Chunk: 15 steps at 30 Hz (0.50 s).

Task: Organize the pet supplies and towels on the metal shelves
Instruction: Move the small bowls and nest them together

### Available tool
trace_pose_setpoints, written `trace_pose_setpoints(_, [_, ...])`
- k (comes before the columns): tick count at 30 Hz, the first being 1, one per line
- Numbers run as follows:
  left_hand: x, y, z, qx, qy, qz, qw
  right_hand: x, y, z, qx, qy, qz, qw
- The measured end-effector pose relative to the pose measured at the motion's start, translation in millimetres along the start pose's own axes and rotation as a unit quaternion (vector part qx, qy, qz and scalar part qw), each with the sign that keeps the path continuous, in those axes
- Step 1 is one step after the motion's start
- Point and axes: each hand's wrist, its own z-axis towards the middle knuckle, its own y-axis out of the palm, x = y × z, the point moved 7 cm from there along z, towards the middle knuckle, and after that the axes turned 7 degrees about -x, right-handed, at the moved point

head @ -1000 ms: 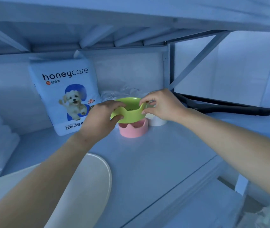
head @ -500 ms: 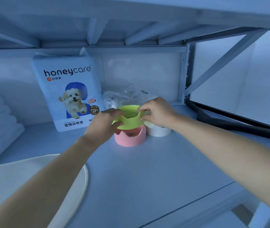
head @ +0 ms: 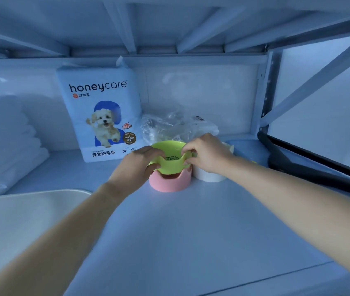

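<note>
A green pet bowl [head: 171,158] sits tilted in the top of a pink pet bowl [head: 169,182] on the metal shelf [head: 191,231]. My left hand [head: 136,169] grips the green bowl's left rim, thumb curled under it. My right hand [head: 207,155] pinches its right rim. A white bowl [head: 209,177] stands just right of the pink one, partly hidden by my right hand. A honeycare pack of training pads [head: 101,116] stands upright behind on the left. Folded white towels [head: 5,150] are stacked at the far left.
Crumpled clear plastic wrapping [head: 169,127] lies behind the bowls. A cream tray [head: 20,227] fills the shelf's near left. A black bar [head: 319,169] runs along the right side past the shelf post [head: 263,92]. The upper shelf's braces hang close overhead.
The green bowl has sunk lower, into the pink bowl's top, with both hands still on its rim. The view has moved closer and shifted a little.
</note>
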Motion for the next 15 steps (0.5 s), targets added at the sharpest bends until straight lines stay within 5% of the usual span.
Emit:
trace_pose_setpoints(10, [-9.0,18.7,-16.9,0.025,-0.005,-0.053,0.998,5.2,17.1,-1.7,-0.027,-0.033,0.033,0.999])
trace_pose_setpoints(15, [-21.0,24.0,-28.0,0.023,-0.073,-0.084,0.994,4.0,26.0,-6.6,-0.035,-0.036,0.066,0.997])
